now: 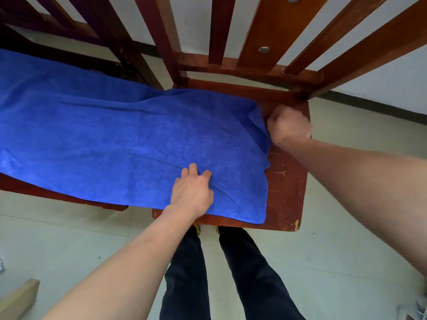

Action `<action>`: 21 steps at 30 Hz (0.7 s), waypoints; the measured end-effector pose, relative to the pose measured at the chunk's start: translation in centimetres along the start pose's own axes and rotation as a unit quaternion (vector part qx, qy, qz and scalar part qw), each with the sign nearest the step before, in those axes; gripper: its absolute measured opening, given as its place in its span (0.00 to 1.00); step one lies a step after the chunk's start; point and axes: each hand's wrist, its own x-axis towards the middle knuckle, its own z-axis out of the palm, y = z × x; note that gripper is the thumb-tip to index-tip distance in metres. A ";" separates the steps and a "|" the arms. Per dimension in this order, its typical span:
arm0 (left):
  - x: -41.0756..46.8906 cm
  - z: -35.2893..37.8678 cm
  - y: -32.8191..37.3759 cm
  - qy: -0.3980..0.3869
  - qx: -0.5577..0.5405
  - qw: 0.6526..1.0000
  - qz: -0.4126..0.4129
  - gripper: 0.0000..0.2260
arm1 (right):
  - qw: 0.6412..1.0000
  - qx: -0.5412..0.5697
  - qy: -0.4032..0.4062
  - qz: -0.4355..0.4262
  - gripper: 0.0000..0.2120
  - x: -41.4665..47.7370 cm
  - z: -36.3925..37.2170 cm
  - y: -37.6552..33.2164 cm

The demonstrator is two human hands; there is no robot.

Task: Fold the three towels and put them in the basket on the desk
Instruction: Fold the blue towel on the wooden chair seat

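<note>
Bunching a fold with curled fingers, the left hand (191, 190) grips the blue towel (115, 139) spread over the wooden chair seat (286, 192). The right hand (288, 125) is blurred and fisted at the towel's right edge, its grip impossible to tell.

1. The towel (129, 139) is a plain, saturated royal blue, with no stripe or print.
2. Under the towel, the chair seat (286, 181) is reddish-brown wood. It has pale scratches and a yellowish chip at its front corner.
3. Behind the towel, the slats (272, 31) are the same red-brown, with one silvery disc (263, 49).
4. Further behind the towel, the wall (196, 24) is white with a dark skirting band (374, 107).
5. Below the towel, the floor (69, 239) is pale grey-green, the trousers (187, 273) dark navy, and the shoes (196, 229) black and yellow.
</note>
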 end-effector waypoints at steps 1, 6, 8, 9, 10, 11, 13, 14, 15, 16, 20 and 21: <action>-0.2 0.1 0.0 -0.006 0.002 1.000 0.001 0.19 | 0.999 0.017 0.004 0.038 0.15 0.7 -0.6 0.8; -0.8 1.3 0.1 -0.013 0.015 1.000 0.022 0.21 | 0.999 0.022 0.022 -0.013 0.15 0.3 -1.4 3.9; -0.6 1.6 0.2 0.003 0.002 1.000 0.015 0.20 | 0.995 0.021 0.032 -0.088 0.18 -0.8 -0.8 2.7; -0.6 1.6 0.4 0.011 -0.004 1.000 0.012 0.19 | 0.992 0.013 0.026 -0.119 0.22 -1.2 -0.2 1.8; -0.6 1.6 0.7 0.019 -0.009 1.000 0.010 0.18 | 0.989 -0.009 0.016 -0.144 0.24 -1.3 0.3 0.9; -0.8 1.7 1.0 0.028 -0.017 0.999 0.012 0.17 | 0.986 -0.033 0.005 -0.161 0.25 -1.3 0.9 0.3; -1.5 1.8 1.9 0.043 -0.034 0.998 0.024 0.13 | 0.986 -0.054 0.000 -0.157 0.21 -0.4 1.6 0.0; -1.9 1.8 2.5 0.046 -0.044 0.998 0.030 0.12 | 0.991 -0.037 0.005 -0.127 0.18 0.2 1.5 0.3; -2.3 2.0 3.2 0.044 -0.053 0.997 0.037 0.10 | 0.996 -0.007 0.008 -0.086 0.16 0.8 1.1 0.9; -2.7 2.4 4.1 0.037 -0.063 0.996 0.047 0.09 | 0.999 0.033 0.005 -0.040 0.15 1.5 0.6 1.8; -3.3 4.4 8.3 -0.009 -0.061 0.993 0.098 0.08 | 0.985 0.168 -0.016 0.044 0.11 2.4 -1.3 4.9; -3.1 5.1 9.2 -0.025 -0.051 0.994 0.099 0.08 | 0.978 0.199 -0.015 0.054 0.10 2.5 -1.4 5.3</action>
